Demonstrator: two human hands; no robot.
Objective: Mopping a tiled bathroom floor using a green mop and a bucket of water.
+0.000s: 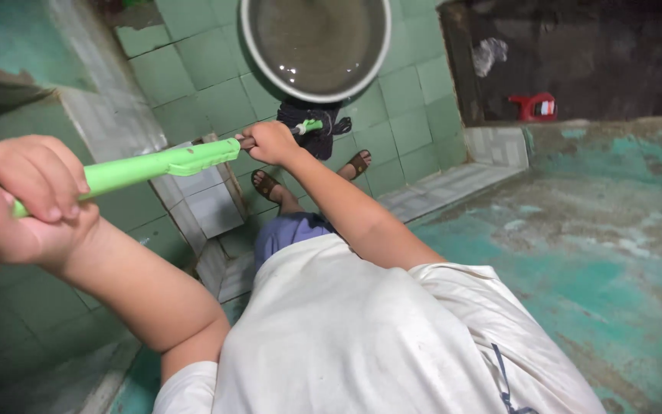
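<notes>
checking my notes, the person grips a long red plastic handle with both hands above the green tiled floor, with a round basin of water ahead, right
Not quite: the long plastic handle is bright green, not red, as the head view shows. The rest holds: the left hand and right hand both grip it above the green tiled floor, with the round basin of water ahead.

Both hands — left hand (21,195), right hand (270,142) — on green mop handle (158,163)
</notes>
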